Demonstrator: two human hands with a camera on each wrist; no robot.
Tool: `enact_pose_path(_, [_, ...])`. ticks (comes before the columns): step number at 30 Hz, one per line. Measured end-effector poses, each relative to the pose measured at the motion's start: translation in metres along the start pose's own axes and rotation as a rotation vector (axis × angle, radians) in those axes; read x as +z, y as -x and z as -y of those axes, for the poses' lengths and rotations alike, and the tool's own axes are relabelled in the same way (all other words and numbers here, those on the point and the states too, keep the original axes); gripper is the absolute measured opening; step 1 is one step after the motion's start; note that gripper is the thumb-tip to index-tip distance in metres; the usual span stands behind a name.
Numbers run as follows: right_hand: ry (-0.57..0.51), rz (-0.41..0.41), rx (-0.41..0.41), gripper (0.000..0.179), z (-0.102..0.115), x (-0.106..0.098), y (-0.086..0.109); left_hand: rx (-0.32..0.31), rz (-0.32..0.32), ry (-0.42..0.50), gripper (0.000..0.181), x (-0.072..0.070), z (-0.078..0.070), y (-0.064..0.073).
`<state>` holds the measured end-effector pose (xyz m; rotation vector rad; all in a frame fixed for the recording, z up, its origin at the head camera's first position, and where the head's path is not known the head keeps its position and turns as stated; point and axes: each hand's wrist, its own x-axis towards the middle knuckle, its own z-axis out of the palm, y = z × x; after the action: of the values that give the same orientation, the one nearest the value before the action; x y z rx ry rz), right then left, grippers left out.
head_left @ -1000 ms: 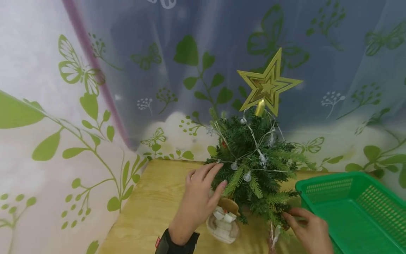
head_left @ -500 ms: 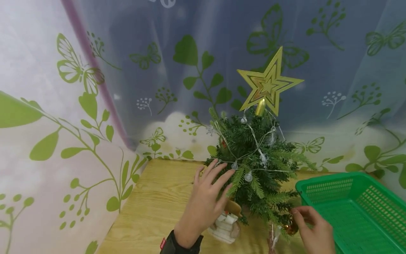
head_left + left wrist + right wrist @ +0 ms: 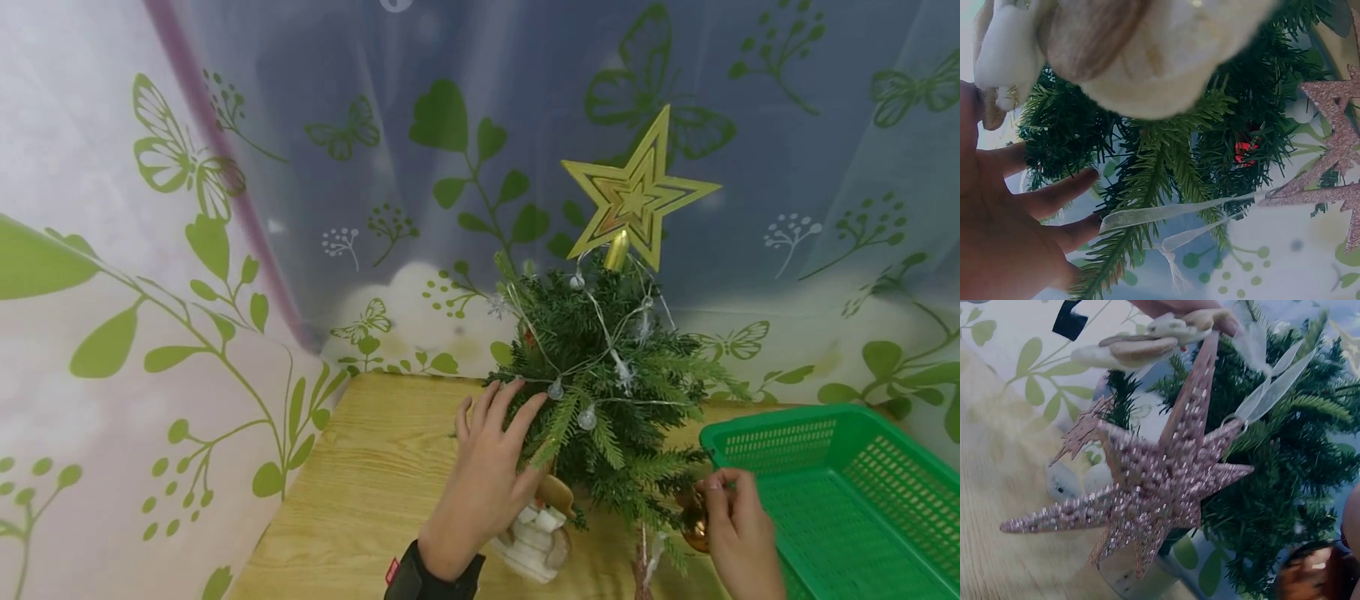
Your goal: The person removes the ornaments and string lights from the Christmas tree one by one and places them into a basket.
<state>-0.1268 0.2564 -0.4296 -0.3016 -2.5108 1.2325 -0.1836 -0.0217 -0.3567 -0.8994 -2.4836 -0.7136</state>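
Note:
A small artificial Christmas tree (image 3: 600,333) stands on the wooden table, topped by a gold star (image 3: 633,200) and wound with a string of clear bulbs. Against its left side my left hand (image 3: 487,467) reaches with spread fingers, the fingertips among the branches. Beneath that hand hangs a snowman ornament (image 3: 536,546) with a brown hat, partly covered. Low on the right, my right hand (image 3: 742,521) pinches the top of a shiny copper-coloured bauble (image 3: 696,521) beside the lower branches. The right wrist view catches the bauble (image 3: 1316,575) at its lower corner, near a glittery pink star (image 3: 1154,475) on a ribbon.
A green plastic basket (image 3: 840,517) sits right of the tree, close to my right hand. Wood tabletop (image 3: 375,450) extends to the left. Behind everything hangs a curtain (image 3: 360,208) printed with leaves and butterflies.
My right hand has shifted right and slightly up, and the bauble, mostly hidden before, now shows beside the branches. The left hand has moved slightly right, its fingers spread wider.

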Motion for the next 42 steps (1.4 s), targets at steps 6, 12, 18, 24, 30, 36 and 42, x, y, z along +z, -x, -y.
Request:
enact_pose_path(6, [-0.052, 0.028, 0.017, 0.031, 0.000, 0.004, -0.003, 0.003, 0.009, -0.023, 0.070, 0.003, 0.000, 0.002])
enact_pose_path(12, [-0.051, -0.110, -0.108, 0.024, 0.002, 0.005, -0.003, 0.008, 0.004, -0.028, 0.066, 0.004, 0.001, 0.002])
enact_pose_path(18, [-0.068, -0.109, -0.143, 0.019, 0.003, 0.002, -0.003, 0.009, -0.008, -0.037, 0.065, 0.003, 0.001, 0.000])
enact_pose_path(24, [-0.185, 0.045, -0.028, 0.028, 0.000, -0.003, -0.007, 0.000, 0.006, -0.029, 0.063, 0.003, 0.000, 0.000])
enact_pose_path(30, [-0.439, 0.063, 0.000, 0.027, -0.007, -0.003, -0.009, -0.010, 0.007, -0.027, 0.062, 0.003, 0.000, 0.000])
enact_pose_path(36, [-0.583, 0.009, -0.097, 0.023, -0.013, -0.001, -0.005, -0.013, 0.003, -0.014, 0.058, 0.003, 0.001, 0.001])
enact_pose_path(42, [-1.223, 0.666, -0.076, 0.026, -0.026, -0.012, -0.017, -0.019, 0.001, -0.003, 0.059, 0.004, 0.002, 0.001])
